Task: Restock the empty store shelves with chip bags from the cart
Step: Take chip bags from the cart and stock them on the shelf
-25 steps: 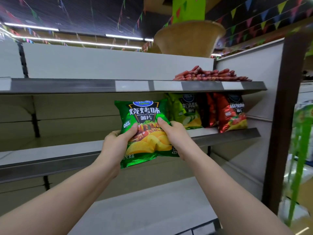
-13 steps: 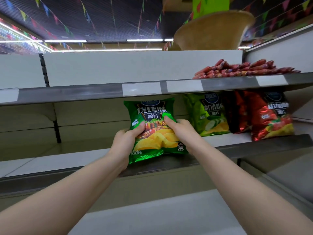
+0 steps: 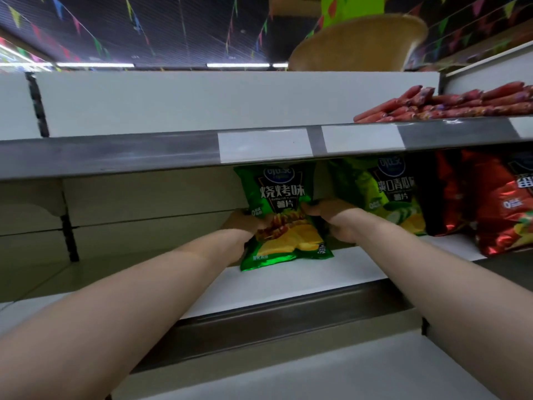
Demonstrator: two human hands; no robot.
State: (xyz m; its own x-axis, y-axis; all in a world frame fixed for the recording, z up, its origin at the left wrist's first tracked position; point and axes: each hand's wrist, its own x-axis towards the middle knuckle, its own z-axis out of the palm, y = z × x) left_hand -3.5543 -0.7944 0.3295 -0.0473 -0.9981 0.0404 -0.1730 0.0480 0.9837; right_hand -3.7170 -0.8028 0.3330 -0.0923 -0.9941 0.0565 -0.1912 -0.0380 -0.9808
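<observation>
Clamps fingers of left hand [image 3: 242, 224] and right hand [image 3: 331, 216] on green chip bag [image 3: 284, 197] at nine and three o'clock; steadies it upright on shelf [image 3: 288, 287], label outward.

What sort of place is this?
Probably a shop or supermarket aisle: tiered metal shelves with blank price-label strips, chip bags standing in a row, and wrapped sausages piled on the shelf above.

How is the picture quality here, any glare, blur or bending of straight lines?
Head view: the wide lens bows the upper shelf edge; the ceiling lights are blown out white; glare streaks the red bag; the green bag, gripped by the left hand and right hand, sits in shelf shadow, yet its print is readable.
</observation>
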